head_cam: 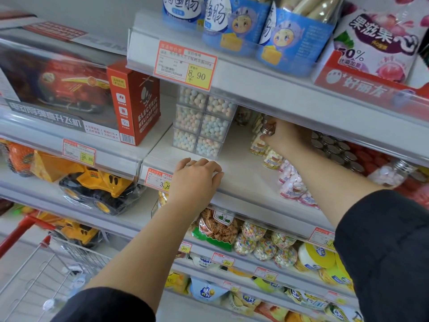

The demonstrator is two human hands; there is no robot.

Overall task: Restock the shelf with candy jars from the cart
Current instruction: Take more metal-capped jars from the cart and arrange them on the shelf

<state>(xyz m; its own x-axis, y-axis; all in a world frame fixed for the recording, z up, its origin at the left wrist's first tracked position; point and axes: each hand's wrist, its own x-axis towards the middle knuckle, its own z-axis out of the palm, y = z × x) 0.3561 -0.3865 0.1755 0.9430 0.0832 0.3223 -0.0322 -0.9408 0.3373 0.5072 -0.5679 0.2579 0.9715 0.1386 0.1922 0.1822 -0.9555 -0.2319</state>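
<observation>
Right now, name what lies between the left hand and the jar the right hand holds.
Head view: only bare shelf between the left hand and the jar.

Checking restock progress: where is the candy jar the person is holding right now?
In the head view, the candy jar is gripped by the right hand, deep on the shelf, just right of the stacked clear candy-ball boxes.

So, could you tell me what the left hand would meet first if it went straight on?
Most likely the lowest of the stacked clear boxes of pastel candy balls, just beyond the left hand; depth is unclear.
</observation>
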